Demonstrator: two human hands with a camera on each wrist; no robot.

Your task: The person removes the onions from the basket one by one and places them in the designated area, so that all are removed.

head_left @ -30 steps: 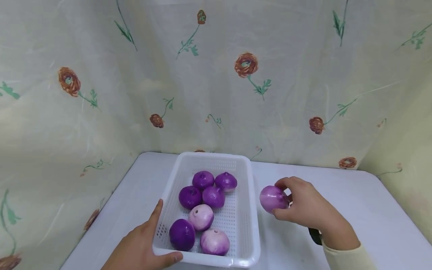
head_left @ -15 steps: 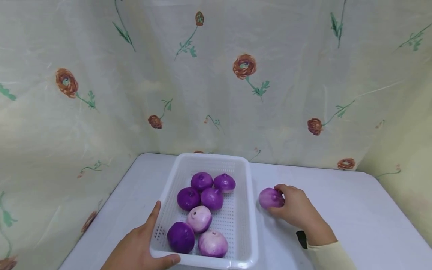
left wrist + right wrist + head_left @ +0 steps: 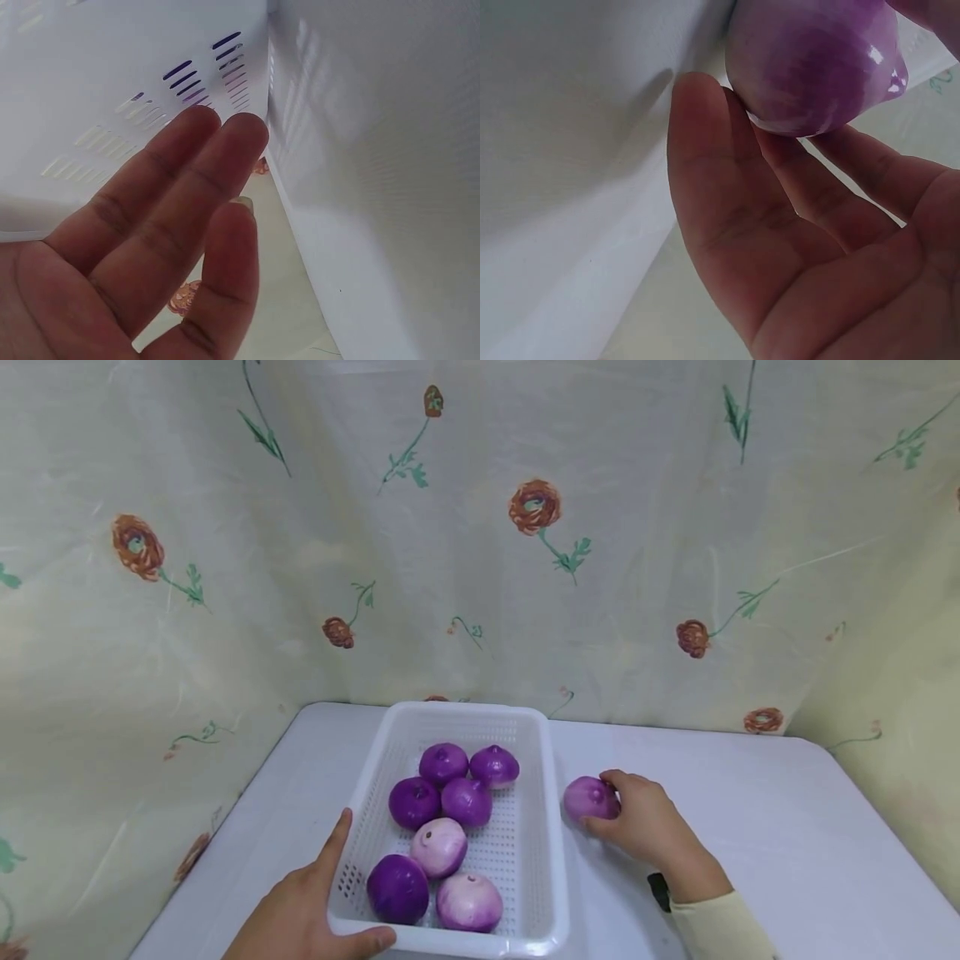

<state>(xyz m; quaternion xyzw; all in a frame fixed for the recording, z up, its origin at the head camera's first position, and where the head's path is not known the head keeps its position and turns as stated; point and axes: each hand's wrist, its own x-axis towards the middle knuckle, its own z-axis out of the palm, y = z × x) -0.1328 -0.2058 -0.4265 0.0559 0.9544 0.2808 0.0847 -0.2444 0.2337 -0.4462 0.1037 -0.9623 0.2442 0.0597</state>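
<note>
Now right hand (image 3: 641, 822) has lowered gripped onion (image 3: 588, 797) onto table (image 3: 787, 835); left hand (image 3: 303, 914) still holds basket (image 3: 551, 852).

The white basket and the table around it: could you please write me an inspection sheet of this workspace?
Surface: white table, no stains seen.
Job's things: white basket holding seven purple onions; an eighth onion on the table beside its right wall.
Clutter: nothing seen.
Grips: left hand holds the basket's near left corner, thumb on the rim; right hand curls round the outside onion.
Cables: nothing seen.
Surroundings: floral cloth backdrop behind and at both sides.
</note>
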